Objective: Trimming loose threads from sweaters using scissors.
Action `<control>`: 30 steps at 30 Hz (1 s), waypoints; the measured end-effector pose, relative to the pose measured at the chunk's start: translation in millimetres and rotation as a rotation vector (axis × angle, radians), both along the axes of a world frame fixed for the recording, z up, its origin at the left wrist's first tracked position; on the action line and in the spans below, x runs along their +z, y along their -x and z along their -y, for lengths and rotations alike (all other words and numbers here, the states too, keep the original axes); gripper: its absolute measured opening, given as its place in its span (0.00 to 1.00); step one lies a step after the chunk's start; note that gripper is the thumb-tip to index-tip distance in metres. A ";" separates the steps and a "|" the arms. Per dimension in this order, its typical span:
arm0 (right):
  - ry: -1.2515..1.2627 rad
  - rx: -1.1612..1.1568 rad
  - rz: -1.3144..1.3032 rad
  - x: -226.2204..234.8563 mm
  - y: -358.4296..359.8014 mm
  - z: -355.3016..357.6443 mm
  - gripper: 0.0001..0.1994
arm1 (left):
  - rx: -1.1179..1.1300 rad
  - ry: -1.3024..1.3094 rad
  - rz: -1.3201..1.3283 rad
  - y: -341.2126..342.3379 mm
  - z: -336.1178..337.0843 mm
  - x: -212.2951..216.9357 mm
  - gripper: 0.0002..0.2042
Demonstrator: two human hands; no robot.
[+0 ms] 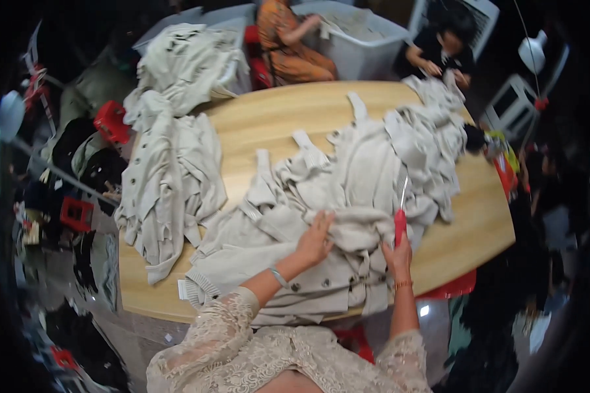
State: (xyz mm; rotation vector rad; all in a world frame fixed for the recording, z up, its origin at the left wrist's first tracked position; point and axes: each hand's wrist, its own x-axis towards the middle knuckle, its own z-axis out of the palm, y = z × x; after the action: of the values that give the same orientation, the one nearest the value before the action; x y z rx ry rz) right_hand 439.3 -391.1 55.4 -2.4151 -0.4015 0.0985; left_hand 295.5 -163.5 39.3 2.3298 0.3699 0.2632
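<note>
A cream knitted cardigan (269,236) with dark buttons lies spread over the near side of the table. Resting on its fabric is my left hand (316,240), with the fingers stretched out. My right hand (398,254) is closed around the red handle of a slim tool (400,226); its thin metal shaft points away from me over the cloth. The exact kind of tool is too small to make out. More cream knit garments (367,157) lie heaped beyond my hands, with some ribbed strips and cuffs sticking out toward the far side.
Another pile of buttoned cream garments (170,164) covers the left end of the wooden table (275,108). Beyond the table sit a person in orange patterned clothes (288,39) and one in black (442,52). Translucent bins (364,42), red stools (77,214) and lamps (533,52) stand around.
</note>
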 end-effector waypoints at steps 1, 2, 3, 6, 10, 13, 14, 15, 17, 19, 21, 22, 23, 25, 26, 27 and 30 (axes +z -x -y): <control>-0.075 0.044 -0.071 -0.2 3.0 6.6 0.25 | 0.017 0.009 -0.031 -7.2 2.3 4.2 0.44; -0.144 0.085 -0.147 4.1 2.3 10.8 0.22 | 0.029 0.021 -0.064 -12.5 3.1 9.7 0.45; -0.222 0.122 -0.223 25.2 7.9 5.1 0.17 | 0.015 -0.012 -0.102 -13.5 -0.3 13.4 0.46; -0.518 0.228 -0.343 79.9 18.4 2.7 0.10 | -0.059 -0.052 -0.243 -28.8 -6.6 19.9 0.39; -0.663 0.337 -0.392 159.9 16.7 2.4 0.08 | -0.082 0.043 -0.123 -56.9 -6.5 27.7 0.19; -0.857 0.347 -0.292 202.2 9.1 -1.3 0.08 | 0.056 0.283 0.303 -76.7 -9.6 84.3 0.16; -0.958 0.291 -0.240 217.3 14.5 -5.8 0.09 | 0.124 0.361 0.473 -80.4 -20.2 104.5 0.15; -0.978 0.276 -0.205 225.7 10.3 0.1 0.12 | 0.144 0.624 0.522 -75.2 -30.0 145.1 0.14; -1.038 0.225 -0.171 261.3 28.8 -7.4 0.17 | 0.117 1.037 0.789 -45.7 -57.1 225.4 0.11; -0.991 0.384 -0.081 275.0 42.7 -12.7 0.24 | 0.078 1.013 1.117 -4.1 -81.3 284.4 0.10; -0.976 0.593 -0.178 284.0 61.9 -23.1 0.28 | -0.053 1.058 1.273 33.7 -92.3 308.2 0.08; -1.018 0.611 -0.336 286.7 77.9 -30.5 0.28 | 0.028 1.061 1.310 55.3 -90.8 317.0 0.10; -0.876 0.797 -0.447 304.0 84.6 -49.6 0.27 | 0.126 0.767 1.343 75.7 -102.8 312.9 0.12; -0.608 1.012 -0.387 290.3 93.5 -76.2 0.30 | 0.506 0.458 1.267 131.6 -144.4 275.9 0.14; -0.636 0.950 -0.466 279.8 101.0 -87.8 0.29 | 0.367 0.623 1.274 150.1 -148.7 273.1 0.14; -0.502 0.935 -0.424 271.3 100.6 -93.7 0.28 | 0.381 0.740 1.262 161.8 -157.4 251.4 0.13; -0.335 0.677 -0.351 191.9 84.6 -107.9 0.16 | 0.775 0.630 0.678 219.7 -180.5 140.4 0.20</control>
State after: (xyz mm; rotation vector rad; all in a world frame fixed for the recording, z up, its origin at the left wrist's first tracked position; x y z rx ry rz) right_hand 354.7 -283.1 247.3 -1.7994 -0.9644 0.6820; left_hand 75.8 17.0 179.6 1.2890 0.8426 1.0918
